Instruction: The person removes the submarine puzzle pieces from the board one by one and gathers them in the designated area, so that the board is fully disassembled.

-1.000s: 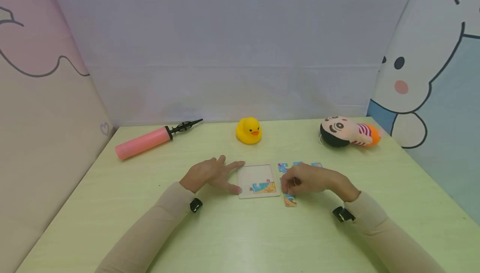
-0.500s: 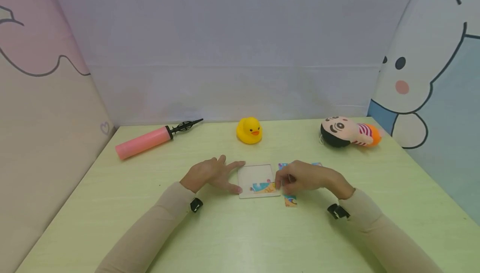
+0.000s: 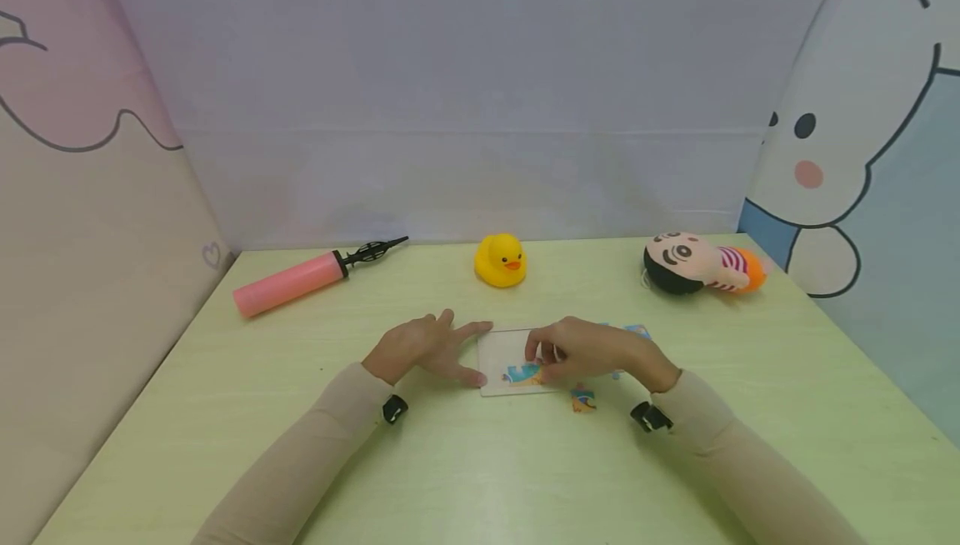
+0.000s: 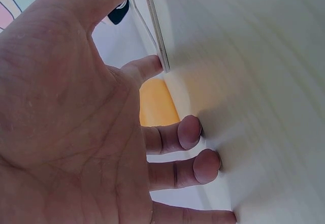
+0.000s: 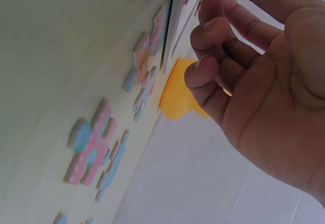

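A shallow square puzzle board (image 3: 493,352) lies in the middle of the table. My left hand (image 3: 423,349) is spread at its left side, thumb and index finger touching the edge; in the left wrist view the other fingertips rest on the table. Joined blue and sandy puzzle pieces (image 3: 519,374) sit along the board's lower part. Over the board's right side, my right hand (image 3: 596,353) has curled fingers and pinches a puzzle piece, mostly hidden by the fingers. A loose sandy-blue piece (image 3: 582,400) lies just right of the board.
More loose pieces (image 3: 637,331) lie right of the board, partly under my right hand; a pink one (image 5: 91,150) shows in the right wrist view. Behind stand a yellow rubber duck (image 3: 500,260), a pink hand pump (image 3: 291,282) and a plush doll (image 3: 701,263).
My right hand has moved left from the loose pieces to over the board's right part. My left hand has stayed at the board's left edge.
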`<state>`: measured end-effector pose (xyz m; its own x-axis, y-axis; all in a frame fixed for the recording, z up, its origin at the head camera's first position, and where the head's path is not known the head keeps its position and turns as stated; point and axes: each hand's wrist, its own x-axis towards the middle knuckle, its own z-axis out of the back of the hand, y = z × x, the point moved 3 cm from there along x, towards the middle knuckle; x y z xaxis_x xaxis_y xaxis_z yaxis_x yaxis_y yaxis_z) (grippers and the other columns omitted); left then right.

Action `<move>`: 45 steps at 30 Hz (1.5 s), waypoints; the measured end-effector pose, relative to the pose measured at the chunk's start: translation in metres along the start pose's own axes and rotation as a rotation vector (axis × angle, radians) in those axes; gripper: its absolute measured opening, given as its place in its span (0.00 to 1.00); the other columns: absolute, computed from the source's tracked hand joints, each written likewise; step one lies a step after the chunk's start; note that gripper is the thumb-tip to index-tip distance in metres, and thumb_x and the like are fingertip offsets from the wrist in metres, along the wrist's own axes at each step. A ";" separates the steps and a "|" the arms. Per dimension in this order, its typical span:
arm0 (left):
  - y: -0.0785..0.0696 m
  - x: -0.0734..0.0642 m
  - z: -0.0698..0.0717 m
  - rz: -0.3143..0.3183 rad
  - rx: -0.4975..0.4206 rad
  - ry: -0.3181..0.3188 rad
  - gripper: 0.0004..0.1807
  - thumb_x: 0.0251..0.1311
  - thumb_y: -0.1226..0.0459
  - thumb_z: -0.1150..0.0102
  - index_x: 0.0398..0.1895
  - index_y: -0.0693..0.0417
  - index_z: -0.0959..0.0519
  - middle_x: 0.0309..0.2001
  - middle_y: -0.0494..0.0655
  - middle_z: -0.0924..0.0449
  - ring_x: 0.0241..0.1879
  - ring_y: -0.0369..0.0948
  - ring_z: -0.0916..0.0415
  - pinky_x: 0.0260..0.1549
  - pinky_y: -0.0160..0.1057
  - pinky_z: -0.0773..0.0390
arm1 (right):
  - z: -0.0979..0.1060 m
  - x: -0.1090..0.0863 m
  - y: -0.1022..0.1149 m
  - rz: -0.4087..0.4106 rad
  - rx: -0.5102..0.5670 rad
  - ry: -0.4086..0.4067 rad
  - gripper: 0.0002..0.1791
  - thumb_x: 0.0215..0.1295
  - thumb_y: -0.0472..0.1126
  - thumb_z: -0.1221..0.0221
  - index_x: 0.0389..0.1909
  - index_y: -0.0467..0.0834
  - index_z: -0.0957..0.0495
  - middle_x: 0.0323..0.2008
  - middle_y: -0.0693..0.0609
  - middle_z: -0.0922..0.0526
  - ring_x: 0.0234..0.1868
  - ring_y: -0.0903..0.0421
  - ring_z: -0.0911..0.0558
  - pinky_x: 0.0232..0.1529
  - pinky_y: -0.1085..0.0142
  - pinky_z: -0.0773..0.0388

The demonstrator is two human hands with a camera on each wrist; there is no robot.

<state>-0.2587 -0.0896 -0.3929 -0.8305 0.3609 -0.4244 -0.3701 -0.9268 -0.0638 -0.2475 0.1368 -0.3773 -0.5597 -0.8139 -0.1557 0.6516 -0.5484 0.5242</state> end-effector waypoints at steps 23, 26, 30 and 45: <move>0.000 0.000 0.001 0.004 -0.002 -0.003 0.49 0.53 0.27 0.45 0.78 0.21 0.50 0.69 0.60 0.40 0.60 0.58 0.32 0.47 0.59 0.24 | -0.014 0.023 0.014 0.001 -0.037 -0.017 0.14 0.61 0.38 0.30 0.44 0.41 0.23 0.29 0.56 0.26 0.30 0.62 0.29 0.37 0.68 0.28; 0.000 0.000 0.001 0.001 0.002 -0.001 0.49 0.54 0.27 0.45 0.78 0.21 0.50 0.69 0.60 0.40 0.60 0.58 0.31 0.47 0.59 0.24 | -0.014 0.023 0.016 -0.006 -0.060 -0.026 0.14 0.60 0.38 0.30 0.43 0.42 0.23 0.34 0.54 0.25 0.35 0.59 0.27 0.41 0.66 0.28; -0.001 0.000 0.001 0.001 0.008 0.001 0.49 0.54 0.27 0.45 0.78 0.21 0.50 0.69 0.60 0.40 0.59 0.58 0.31 0.47 0.59 0.24 | -0.014 0.022 0.017 -0.015 -0.073 -0.026 0.14 0.61 0.38 0.30 0.43 0.42 0.23 0.38 0.53 0.25 0.39 0.57 0.26 0.46 0.64 0.27; -0.001 0.000 0.001 0.006 0.012 -0.002 0.49 0.54 0.27 0.45 0.78 0.21 0.50 0.69 0.61 0.40 0.58 0.57 0.30 0.46 0.58 0.23 | -0.017 0.022 0.014 0.002 -0.042 -0.048 0.13 0.63 0.36 0.33 0.44 0.44 0.28 0.36 0.52 0.27 0.36 0.57 0.28 0.42 0.65 0.28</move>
<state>-0.2585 -0.0888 -0.3919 -0.8336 0.3554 -0.4229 -0.3702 -0.9276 -0.0499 -0.2419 0.1079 -0.3876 -0.5817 -0.8054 -0.1139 0.6731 -0.5553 0.4884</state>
